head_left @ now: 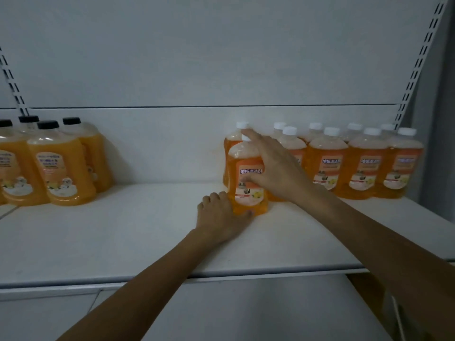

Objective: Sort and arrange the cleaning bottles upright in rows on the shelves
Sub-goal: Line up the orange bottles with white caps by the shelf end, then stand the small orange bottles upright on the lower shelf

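Observation:
An orange white-capped bottle (247, 185) stands upright on the white shelf (138, 237), at the left end of a double row of several matching white-capped bottles (364, 166). My right hand (273, 166) wraps its upper body and neck from the right, index finger up by the cap. My left hand (221, 215) presses against its base from the left front, thumb under the bottom edge. Another like bottle stands right behind it, mostly hidden.
A group of black-capped orange bottles (59, 166) stands at the shelf's left end. A wide bare stretch of shelf lies between the two groups. Slotted uprights (416, 70) flank the back panel. A lower shelf surface (246, 311) shows below.

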Tool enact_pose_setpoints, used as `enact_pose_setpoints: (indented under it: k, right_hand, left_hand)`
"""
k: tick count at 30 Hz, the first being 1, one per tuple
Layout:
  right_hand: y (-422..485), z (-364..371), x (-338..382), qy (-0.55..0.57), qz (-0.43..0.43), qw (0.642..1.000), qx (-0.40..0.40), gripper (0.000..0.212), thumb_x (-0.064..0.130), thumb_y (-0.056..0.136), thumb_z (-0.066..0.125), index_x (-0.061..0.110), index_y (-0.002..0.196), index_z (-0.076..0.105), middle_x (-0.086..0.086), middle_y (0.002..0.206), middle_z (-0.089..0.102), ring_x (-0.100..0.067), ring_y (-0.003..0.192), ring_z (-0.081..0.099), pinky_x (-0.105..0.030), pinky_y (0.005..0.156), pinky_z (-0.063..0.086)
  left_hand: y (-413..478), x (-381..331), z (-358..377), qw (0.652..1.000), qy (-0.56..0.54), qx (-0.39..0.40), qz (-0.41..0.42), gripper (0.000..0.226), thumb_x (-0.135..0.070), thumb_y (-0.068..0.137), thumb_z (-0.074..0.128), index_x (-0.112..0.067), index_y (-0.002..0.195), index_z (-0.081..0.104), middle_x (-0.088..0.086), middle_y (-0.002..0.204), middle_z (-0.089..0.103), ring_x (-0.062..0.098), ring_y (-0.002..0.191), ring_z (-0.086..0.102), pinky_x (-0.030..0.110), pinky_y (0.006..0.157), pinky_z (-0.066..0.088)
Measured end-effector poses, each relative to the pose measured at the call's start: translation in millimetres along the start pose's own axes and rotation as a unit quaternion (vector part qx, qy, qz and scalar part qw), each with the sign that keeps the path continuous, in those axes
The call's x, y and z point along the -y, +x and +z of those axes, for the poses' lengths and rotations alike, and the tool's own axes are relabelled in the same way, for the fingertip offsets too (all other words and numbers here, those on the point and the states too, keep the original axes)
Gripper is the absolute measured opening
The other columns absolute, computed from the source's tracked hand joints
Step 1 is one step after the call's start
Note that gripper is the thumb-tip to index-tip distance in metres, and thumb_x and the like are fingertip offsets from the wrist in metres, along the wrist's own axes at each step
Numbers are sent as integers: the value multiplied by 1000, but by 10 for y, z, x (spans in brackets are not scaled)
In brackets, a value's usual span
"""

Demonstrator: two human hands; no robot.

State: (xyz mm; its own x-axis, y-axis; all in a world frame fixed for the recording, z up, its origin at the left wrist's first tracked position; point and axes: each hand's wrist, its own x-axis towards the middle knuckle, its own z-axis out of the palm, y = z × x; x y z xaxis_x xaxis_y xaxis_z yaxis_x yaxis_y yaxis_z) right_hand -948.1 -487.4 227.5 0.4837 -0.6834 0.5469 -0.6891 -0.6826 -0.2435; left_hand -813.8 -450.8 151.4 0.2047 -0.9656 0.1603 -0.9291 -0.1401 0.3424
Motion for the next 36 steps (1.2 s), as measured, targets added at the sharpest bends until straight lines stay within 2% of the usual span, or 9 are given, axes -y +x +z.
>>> enact_pose_setpoints:
  k: [5,14,17,19,21,24,27,30,36]
  right_hand:
    - [269,142,2,-24,22,999,-12,88,24,78,77,25,144,20,-9,139,42,-26,126,45,-35,96,43]
    - [461,189,-20,-117,27,993,-4,91,23,76,78,17,143,17,-16,128,47,-30,110,54,-31,82,47]
    - [489,185,2,-130,30,991,17,91,23,77,75,15,145,15,-20,136,39,-35,124,40,-38,98,40]
    - [478,169,62,-164,37,985,31,90,25,80,72,11,147,13,-24,150,19,-41,138,18,-44,113,21]
    - [437,188,172,-183,25,983,9,90,30,82,68,8,149,12,-27,154,-1,-42,143,-1,-46,117,2]
    - [330,332,491,-125,-60,989,-50,80,30,87,60,7,149,15,-24,156,0,-38,144,0,-43,117,-2]
    - [266,547,1053,-16,-139,990,-4,76,24,89,56,9,150,14,-18,155,15,-35,141,17,-40,116,12]
    - [199,796,1774,104,-189,975,50,77,21,88,57,12,150,13,-13,149,30,-30,134,30,-37,105,31]
    - [-127,1159,3179,192,-314,923,113,65,23,89,57,13,146,28,-10,143,40,-28,131,33,-37,101,35]
  left_hand:
    - [-50,40,34,994,109,25,15,71,-65,88,29,-6,127,44,14,132,44,30,124,38,43,106,30]
    - [-150,69,-52,994,101,15,29,61,-61,88,35,-11,119,52,10,128,51,26,119,45,41,102,34]
    - [-312,150,-134,995,95,-22,15,50,-53,90,40,-12,114,57,8,119,56,24,109,50,36,94,37]
    - [-469,299,-250,995,87,-46,1,44,-46,91,43,-13,117,57,7,121,56,23,109,50,34,93,37]
    - [-628,504,-423,994,82,-72,-23,41,-41,91,47,-17,123,55,6,128,53,24,115,49,34,97,35]
    - [-926,832,-672,986,55,-138,-76,37,-36,90,53,-19,123,57,6,128,54,25,116,49,35,97,36]
    - [-1379,1139,-846,972,39,-184,-141,34,-32,89,56,-17,119,59,8,120,59,26,110,53,37,92,41]
    - [-1947,1493,-1005,956,53,-197,-212,33,-30,88,57,-16,118,60,7,117,60,25,107,55,37,88,46]
    - [-3128,2134,-1365,902,87,-225,-358,34,-31,87,58,-18,118,60,6,125,59,25,112,55,38,91,45]
